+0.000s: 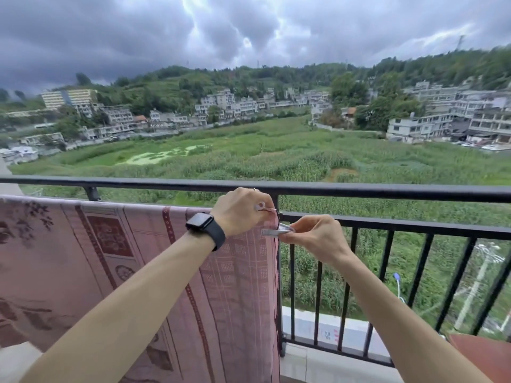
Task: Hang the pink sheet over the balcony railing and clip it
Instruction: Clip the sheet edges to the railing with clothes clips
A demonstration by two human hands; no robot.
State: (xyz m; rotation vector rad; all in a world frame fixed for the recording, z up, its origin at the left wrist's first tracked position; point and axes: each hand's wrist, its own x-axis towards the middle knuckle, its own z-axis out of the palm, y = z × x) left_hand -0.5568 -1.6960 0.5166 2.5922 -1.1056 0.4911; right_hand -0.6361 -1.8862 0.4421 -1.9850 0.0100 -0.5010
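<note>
**Q:** Where did the pink sheet (110,258) lie?

**A:** It hung draped over the lower rail of the balcony railing (387,225), falling on the near side. Its right edge ran vertically just beside a post, and its top right corner sat under the hands.

**Q:** What did each hand do?

**A:** The left hand (240,211), wearing a dark watch (203,226), was closed on the sheet's top corner at the rail, pinning it there. The right hand (312,234) was closed on a pale clip (279,230), held just right of the corner.

**Q:** How was the clip oriented?

**A:** Its long axis lay roughly horizontal, along the rail, with its working end pointing left toward the sheet edge. Whether its mouth already bit the fabric could not be told; fingers hid it.

**Q:** Which relation governed the next move?

**A:** Judged from this view, the corner lay immediately left of the right hand's grip, so the right hand was the nearer actor. A risk: the clip might catch cloth alone and miss the rail.
</note>
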